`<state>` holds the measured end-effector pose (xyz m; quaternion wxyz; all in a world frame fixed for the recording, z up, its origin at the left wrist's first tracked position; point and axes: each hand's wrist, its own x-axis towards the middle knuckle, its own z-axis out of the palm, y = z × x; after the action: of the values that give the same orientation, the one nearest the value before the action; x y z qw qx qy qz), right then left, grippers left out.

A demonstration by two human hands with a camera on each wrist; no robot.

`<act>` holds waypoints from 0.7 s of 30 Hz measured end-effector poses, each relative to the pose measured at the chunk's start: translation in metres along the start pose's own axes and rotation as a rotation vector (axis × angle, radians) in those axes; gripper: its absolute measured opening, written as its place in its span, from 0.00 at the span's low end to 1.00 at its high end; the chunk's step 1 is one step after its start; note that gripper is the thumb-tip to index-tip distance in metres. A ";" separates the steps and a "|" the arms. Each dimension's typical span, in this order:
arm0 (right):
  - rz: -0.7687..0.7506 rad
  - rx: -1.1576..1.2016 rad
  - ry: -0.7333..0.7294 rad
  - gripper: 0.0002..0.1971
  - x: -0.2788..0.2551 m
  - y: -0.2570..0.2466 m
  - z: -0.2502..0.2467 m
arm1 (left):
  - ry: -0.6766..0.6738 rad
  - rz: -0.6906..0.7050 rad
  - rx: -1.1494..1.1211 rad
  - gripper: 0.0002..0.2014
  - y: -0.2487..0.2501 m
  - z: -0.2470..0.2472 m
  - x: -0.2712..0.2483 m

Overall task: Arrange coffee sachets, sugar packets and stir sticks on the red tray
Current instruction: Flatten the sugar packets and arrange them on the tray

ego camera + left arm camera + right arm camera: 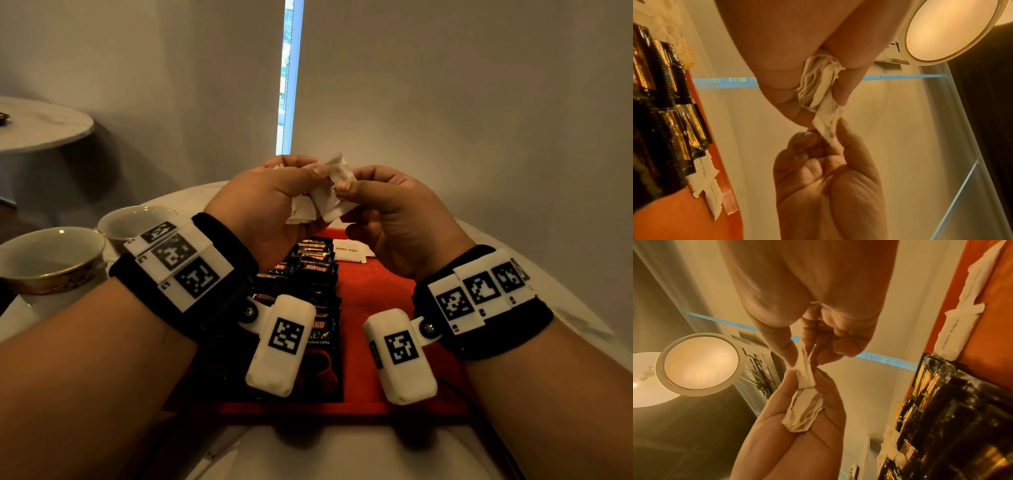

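My left hand (pixel 291 178) holds a bunch of white sugar packets (pixel 308 205) up above the red tray (pixel 376 291). My right hand (pixel 356 185) pinches one packet (pixel 337 178) of that bunch between thumb and fingers. From the left wrist, the bunch (pixel 813 81) sits in my curled fingers and the pinched packet (pixel 828 126) sticks out toward the right hand (pixel 828 178). The right wrist view has the same pinch (pixel 805 369) above the bunch (pixel 805 412). Black coffee sachets (pixel 308 270) lie in an overlapping row along the tray's left half. A brown sugar packet (pixel 349 251) lies at the tray's far end.
Two gold-rimmed cups (pixel 51 257) (pixel 133 219) stand left of the tray on the white table. A round side table (pixel 37 123) is at the far left. The tray's right half (pixel 383 342) is bare red. A grey wall is behind.
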<state>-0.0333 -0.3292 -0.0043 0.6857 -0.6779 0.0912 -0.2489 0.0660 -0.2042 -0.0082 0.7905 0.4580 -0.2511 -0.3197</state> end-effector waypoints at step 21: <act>-0.023 0.043 0.068 0.06 0.002 0.003 -0.004 | 0.081 0.014 0.056 0.03 0.003 0.002 -0.003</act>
<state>-0.0328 -0.3334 -0.0067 0.6938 -0.6551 0.1012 -0.2817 0.0635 -0.2026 -0.0052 0.7892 0.4906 -0.2310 -0.2882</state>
